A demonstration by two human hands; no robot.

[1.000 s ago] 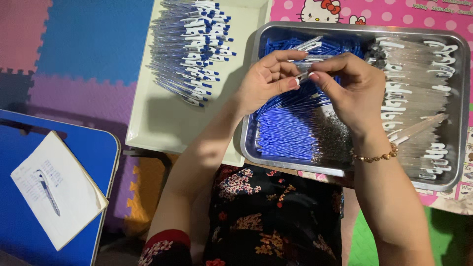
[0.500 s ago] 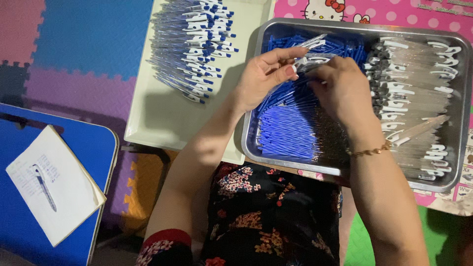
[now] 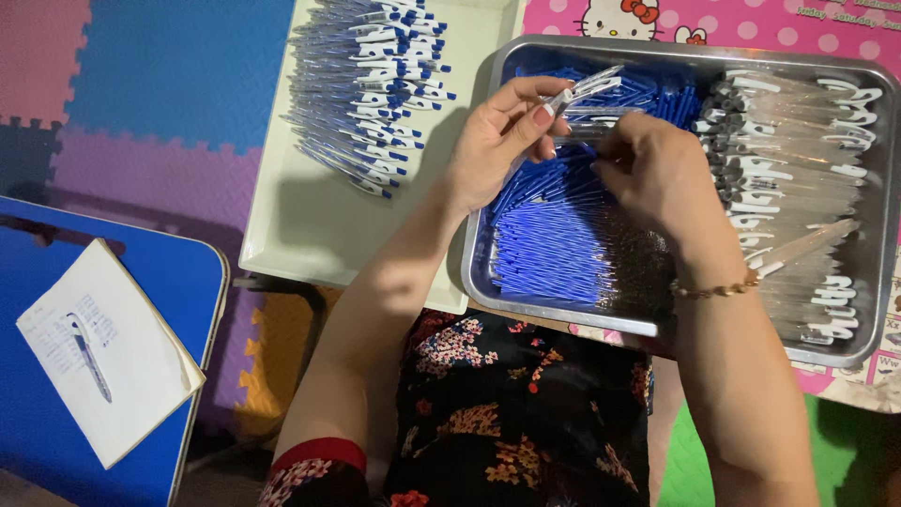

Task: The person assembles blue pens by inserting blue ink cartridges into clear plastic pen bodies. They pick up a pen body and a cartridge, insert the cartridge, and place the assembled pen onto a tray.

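Note:
My left hand [image 3: 502, 136] pinches a clear pen barrel [image 3: 589, 87] with a white clip, held above a metal tray [image 3: 873, 216]. My right hand [image 3: 657, 174], a bead bracelet on its wrist, is curled beside that barrel over the tray's middle; what its fingers hold is hidden. The tray holds a heap of blue ink refills [image 3: 549, 239] on its left side and rows of clear barrels with white clips [image 3: 807, 178] on its right. Left of it, a cream tray [image 3: 300, 225] carries a pile of finished blue-and-white pens [image 3: 371, 84].
A blue folding table [image 3: 38, 413] at lower left bears a white notepad [image 3: 108, 361] with a pen on it. Coloured foam floor mats [image 3: 160, 103] lie beneath. My flowered garment [image 3: 526, 413] fills the lower middle. A pink dotted surface [image 3: 741, 23] lies under the metal tray.
Both hands stayed over the metal tray. The right hand drifted down and away from the barrel tip; the left keeps pinching the barrel.

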